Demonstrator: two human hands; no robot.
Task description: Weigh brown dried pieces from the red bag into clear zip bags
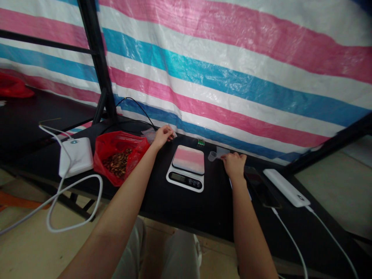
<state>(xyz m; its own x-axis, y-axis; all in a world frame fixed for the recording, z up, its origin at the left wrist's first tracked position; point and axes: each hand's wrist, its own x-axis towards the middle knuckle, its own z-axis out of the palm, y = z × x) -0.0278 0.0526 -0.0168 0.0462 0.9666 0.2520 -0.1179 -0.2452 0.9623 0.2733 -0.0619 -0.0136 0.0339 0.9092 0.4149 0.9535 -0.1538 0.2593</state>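
At the table's far edge my left hand point(164, 136) is closed, fingertips pinched on what looks like a thin clear plastic bag point(148, 134); part of the plastic shows behind the wrist. My right hand point(235, 163) is closed too, its fingertips at a small clear plastic cup point(212, 156), possibly a scoop with a handle running to the fingers. A piece of clear plastic film point(223, 151) lies just behind those fingers. Between my forearms stands a white kitchen scale point(186, 168) with a pink and white plate, bare on top. What the right fingers grip is partly hidden.
An open red plastic bag point(124, 141) of brown nuts or seeds point(117, 162) sits left. Beside it is a white box point(76, 155) with a cable. Small green batteries point(200, 142) lie behind the scale. A phone point(261, 187) and white power bank point(286, 188) lie right.
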